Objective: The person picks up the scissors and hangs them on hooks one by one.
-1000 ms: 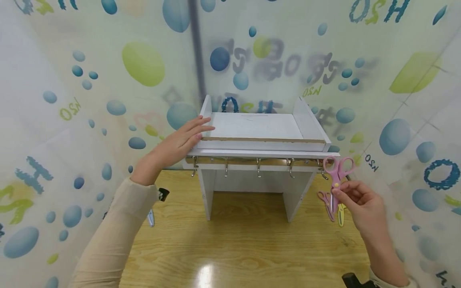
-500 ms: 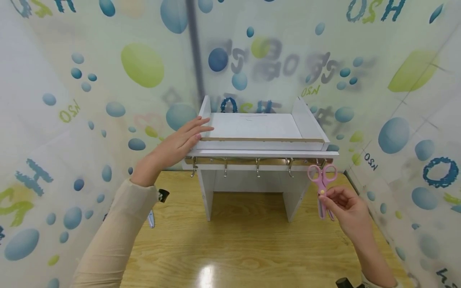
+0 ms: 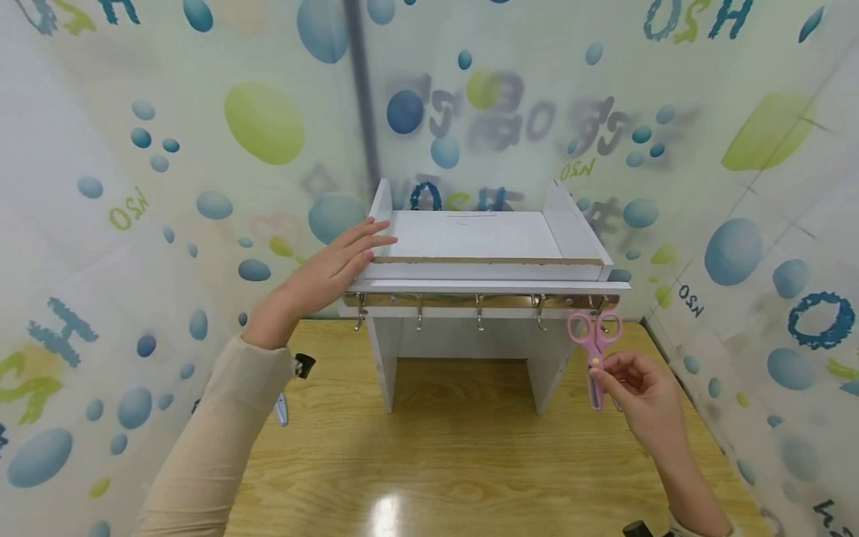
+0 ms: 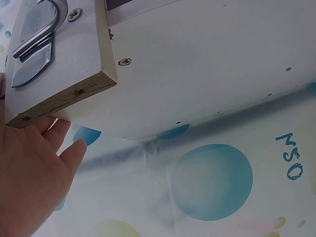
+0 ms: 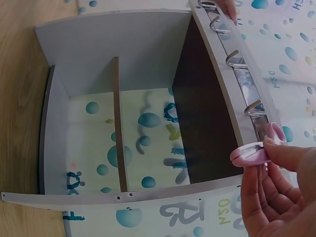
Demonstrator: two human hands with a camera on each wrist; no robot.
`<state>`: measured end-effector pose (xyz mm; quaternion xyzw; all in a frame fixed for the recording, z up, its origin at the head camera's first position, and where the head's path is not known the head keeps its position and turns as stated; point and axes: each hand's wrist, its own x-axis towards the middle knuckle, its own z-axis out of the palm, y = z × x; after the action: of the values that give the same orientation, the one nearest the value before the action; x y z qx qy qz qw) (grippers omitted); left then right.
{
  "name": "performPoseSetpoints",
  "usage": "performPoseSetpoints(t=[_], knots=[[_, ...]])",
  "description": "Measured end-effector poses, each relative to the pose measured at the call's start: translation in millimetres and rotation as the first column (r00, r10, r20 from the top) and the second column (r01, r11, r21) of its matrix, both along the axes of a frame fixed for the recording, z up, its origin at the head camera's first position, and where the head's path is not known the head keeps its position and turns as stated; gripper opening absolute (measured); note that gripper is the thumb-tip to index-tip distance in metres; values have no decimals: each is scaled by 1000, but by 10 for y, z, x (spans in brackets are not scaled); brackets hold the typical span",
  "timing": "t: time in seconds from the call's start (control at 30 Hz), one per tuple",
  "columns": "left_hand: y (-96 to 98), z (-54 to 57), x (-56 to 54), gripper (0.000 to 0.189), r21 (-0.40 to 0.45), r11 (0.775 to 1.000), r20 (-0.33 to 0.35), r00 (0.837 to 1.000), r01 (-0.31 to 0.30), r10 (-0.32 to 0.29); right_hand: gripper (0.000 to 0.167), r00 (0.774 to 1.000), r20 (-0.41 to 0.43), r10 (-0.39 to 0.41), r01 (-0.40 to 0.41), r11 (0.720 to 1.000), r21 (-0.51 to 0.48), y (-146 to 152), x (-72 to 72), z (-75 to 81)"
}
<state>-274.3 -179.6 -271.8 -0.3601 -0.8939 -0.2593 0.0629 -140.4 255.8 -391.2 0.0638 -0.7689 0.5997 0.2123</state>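
Note:
My right hand [image 3: 644,403] pinches pink scissors [image 3: 594,347] by the blade part, between thumb and fingers. Their two finger loops point up, just below and in front of the rightmost hook [image 3: 599,301] of a metal hook rail [image 3: 450,300]. Whether a loop touches that hook cannot be told. In the right wrist view the scissors [image 5: 249,154] are beside the rail's near end. My left hand [image 3: 322,272] rests with fingers extended on the left end of a white shelf unit [image 3: 483,235]; the left wrist view shows the hand [image 4: 37,173] at the board's end.
The shelf unit stands on a wood-grain table [image 3: 463,462], its side panel [image 3: 553,365] reaching down to it. A light-blue object [image 3: 281,409] lies at the left, partly behind my sleeve. A patterned curtain [image 3: 268,119] surrounds the table on the back and sides.
My right hand has moved left and slightly down, bringing the pink scissors under the rightmost hook. Pink and yellow scissors on the table behind it have become mostly hidden. My left hand stays put.

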Motion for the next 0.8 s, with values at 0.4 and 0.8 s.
performPoseSetpoints(t=[0.4,0.8], knots=[[-8,-18,-17,47,5,1000,-5,1000,-2,2,18,997,24,-73,69,988,137,9,-47,-64],[-5,-24,-19,48,10,1000,-5,1000,-4,4,17,996,35,-87,80,983,165,48,-151,-199]])
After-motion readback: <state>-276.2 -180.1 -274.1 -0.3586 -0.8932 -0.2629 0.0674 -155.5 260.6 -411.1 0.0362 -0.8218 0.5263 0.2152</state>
